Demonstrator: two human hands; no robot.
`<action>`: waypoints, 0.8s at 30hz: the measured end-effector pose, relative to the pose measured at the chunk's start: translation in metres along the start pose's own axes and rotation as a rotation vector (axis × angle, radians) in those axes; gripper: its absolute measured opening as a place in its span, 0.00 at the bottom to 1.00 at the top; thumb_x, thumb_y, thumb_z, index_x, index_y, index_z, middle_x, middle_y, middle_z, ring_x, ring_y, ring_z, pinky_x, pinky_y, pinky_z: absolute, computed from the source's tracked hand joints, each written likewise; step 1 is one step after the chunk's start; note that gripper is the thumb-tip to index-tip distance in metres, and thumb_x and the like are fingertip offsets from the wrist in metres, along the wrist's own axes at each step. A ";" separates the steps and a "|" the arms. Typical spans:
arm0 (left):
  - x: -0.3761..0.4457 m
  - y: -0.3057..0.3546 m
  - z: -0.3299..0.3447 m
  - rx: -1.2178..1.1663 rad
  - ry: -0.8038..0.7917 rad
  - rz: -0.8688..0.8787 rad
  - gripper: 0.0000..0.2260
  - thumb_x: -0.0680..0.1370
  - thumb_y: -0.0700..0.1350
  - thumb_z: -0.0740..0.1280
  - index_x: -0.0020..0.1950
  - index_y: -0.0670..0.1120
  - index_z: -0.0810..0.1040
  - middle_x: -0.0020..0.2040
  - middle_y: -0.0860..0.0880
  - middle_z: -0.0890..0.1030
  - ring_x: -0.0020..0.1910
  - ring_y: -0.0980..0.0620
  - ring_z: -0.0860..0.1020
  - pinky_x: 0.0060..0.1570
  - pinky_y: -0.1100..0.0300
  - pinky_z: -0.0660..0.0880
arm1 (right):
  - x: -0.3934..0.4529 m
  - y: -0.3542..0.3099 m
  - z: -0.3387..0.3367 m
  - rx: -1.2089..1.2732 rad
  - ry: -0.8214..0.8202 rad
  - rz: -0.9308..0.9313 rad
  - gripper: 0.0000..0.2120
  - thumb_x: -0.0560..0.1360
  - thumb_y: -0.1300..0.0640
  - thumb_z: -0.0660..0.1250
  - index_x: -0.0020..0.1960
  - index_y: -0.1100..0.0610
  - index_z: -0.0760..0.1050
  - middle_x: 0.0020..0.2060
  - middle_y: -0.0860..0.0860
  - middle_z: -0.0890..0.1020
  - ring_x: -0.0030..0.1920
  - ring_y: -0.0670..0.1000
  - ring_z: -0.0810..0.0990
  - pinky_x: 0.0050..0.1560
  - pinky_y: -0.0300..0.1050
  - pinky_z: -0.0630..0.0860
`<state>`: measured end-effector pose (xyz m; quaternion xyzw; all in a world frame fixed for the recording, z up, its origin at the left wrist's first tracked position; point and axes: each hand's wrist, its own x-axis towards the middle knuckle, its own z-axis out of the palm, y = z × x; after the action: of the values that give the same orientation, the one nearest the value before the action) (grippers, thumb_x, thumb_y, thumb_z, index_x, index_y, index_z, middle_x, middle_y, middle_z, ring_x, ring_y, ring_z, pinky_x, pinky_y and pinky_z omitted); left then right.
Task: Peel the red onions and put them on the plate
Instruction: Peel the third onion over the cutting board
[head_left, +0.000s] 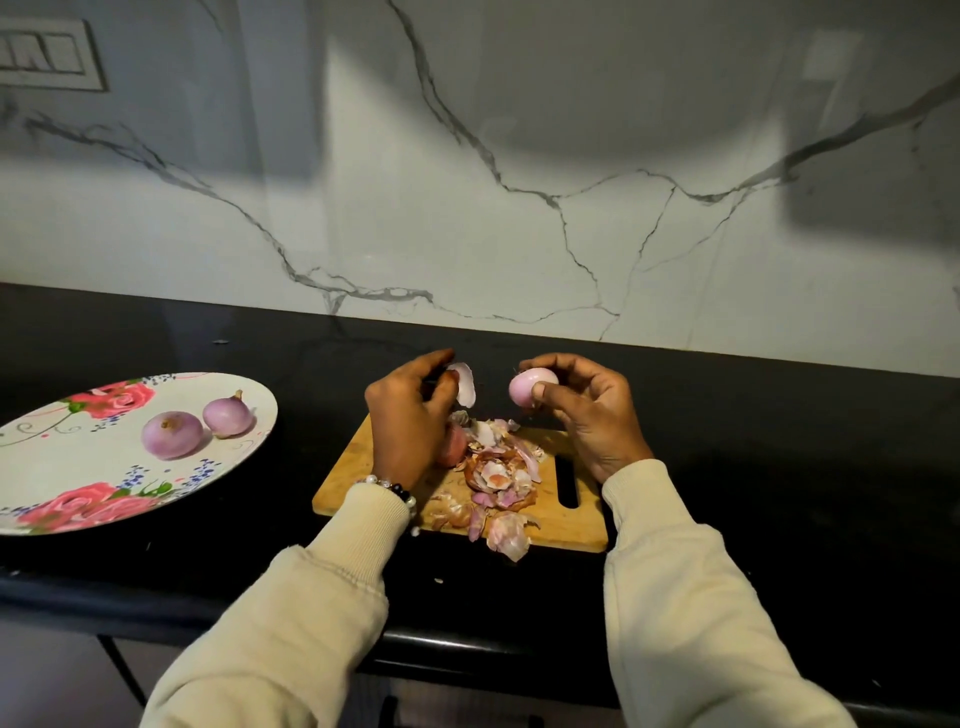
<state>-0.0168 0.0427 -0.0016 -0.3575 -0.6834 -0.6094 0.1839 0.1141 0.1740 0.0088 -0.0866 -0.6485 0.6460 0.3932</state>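
Two peeled onions on floral plate; right hand fingers grip third onion, left hand fingers pinch peel.

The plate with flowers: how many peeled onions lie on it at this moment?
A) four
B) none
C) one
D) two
D: two peeled onions lie side by side on the plate, the nearer onion and the farther onion, while a third onion is in the grip of the right hand above the cutting board.
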 end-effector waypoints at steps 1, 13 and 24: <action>0.000 0.000 0.000 0.007 -0.009 0.016 0.13 0.77 0.39 0.69 0.61 0.43 0.81 0.53 0.47 0.84 0.48 0.57 0.81 0.53 0.60 0.79 | 0.001 0.000 0.000 0.001 0.016 0.007 0.10 0.74 0.70 0.69 0.51 0.59 0.81 0.49 0.53 0.85 0.52 0.51 0.84 0.46 0.44 0.81; -0.003 -0.005 0.004 0.243 -0.315 0.217 0.08 0.78 0.40 0.68 0.55 0.42 0.84 0.51 0.45 0.84 0.50 0.51 0.81 0.54 0.64 0.73 | 0.006 0.005 -0.003 0.005 0.142 0.141 0.08 0.75 0.65 0.71 0.53 0.58 0.80 0.51 0.54 0.83 0.53 0.56 0.83 0.46 0.47 0.82; -0.004 0.002 0.003 0.057 -0.296 0.226 0.13 0.75 0.46 0.72 0.60 0.47 0.82 0.52 0.50 0.84 0.52 0.57 0.75 0.50 0.61 0.72 | 0.002 0.007 -0.004 -0.097 -0.113 0.018 0.22 0.64 0.74 0.76 0.54 0.58 0.79 0.54 0.56 0.83 0.57 0.54 0.83 0.57 0.50 0.80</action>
<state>-0.0124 0.0442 -0.0038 -0.5125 -0.6755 -0.5059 0.1585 0.1122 0.1794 0.0027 -0.0747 -0.6995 0.6212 0.3453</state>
